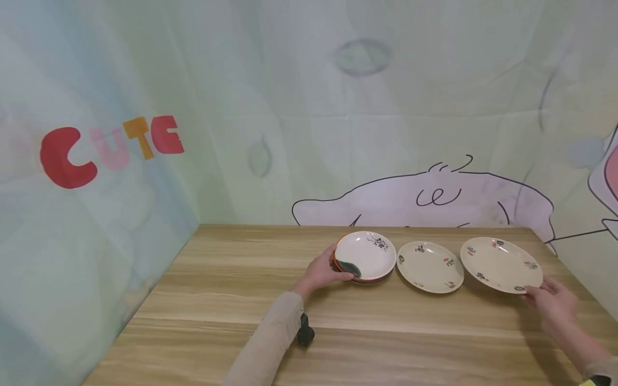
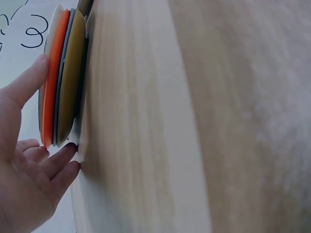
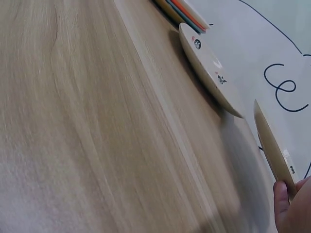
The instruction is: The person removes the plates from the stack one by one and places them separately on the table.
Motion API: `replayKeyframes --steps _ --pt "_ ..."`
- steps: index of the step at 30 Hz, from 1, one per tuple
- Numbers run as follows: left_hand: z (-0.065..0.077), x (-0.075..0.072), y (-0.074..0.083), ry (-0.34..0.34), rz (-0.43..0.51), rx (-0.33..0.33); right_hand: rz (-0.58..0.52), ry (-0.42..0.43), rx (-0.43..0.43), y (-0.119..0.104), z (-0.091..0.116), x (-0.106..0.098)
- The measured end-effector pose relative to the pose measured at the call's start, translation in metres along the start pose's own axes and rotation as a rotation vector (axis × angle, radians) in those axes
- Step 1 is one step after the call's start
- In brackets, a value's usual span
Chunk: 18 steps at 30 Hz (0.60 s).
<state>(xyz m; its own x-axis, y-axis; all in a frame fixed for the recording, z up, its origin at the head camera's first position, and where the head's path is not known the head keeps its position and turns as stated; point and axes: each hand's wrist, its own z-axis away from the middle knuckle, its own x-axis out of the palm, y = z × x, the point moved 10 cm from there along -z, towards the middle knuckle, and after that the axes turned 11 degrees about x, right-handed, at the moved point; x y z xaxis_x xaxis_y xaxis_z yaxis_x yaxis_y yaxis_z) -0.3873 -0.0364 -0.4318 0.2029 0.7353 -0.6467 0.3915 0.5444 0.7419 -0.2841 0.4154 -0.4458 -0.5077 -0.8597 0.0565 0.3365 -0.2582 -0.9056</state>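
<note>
A stack of small plates (image 1: 365,255) stands on the table; its white top plate has a green patch and a dark flower print. My left hand (image 1: 322,271) grips the stack's left edge, thumb against the near rim. Orange, dark and yellow-brown edges of the stack (image 2: 63,77) show in the left wrist view. My right hand (image 1: 555,301) pinches the near right rim of a cream oval-looking plate (image 1: 502,265) with small printed motifs, held tilted above the table. Between them a similar cream plate (image 1: 429,267) lies on the table, untouched.
The wood-grain table (image 1: 386,343) runs back to a printed cloth backdrop (image 1: 270,107) with cartoon lines and coloured letters. A small black object (image 1: 305,331) shows beside the left sleeve (image 1: 270,338).
</note>
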Motion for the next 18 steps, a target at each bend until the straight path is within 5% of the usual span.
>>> replayKeyframes --steps 8,18 --pt "-0.001 0.002 0.001 -0.007 0.007 0.006 0.001 0.021 0.006 0.004 -0.007 -0.007" --pt "0.0 0.001 -0.001 -0.005 0.012 -0.001 0.144 0.114 0.028 0.009 -0.02 -0.013"
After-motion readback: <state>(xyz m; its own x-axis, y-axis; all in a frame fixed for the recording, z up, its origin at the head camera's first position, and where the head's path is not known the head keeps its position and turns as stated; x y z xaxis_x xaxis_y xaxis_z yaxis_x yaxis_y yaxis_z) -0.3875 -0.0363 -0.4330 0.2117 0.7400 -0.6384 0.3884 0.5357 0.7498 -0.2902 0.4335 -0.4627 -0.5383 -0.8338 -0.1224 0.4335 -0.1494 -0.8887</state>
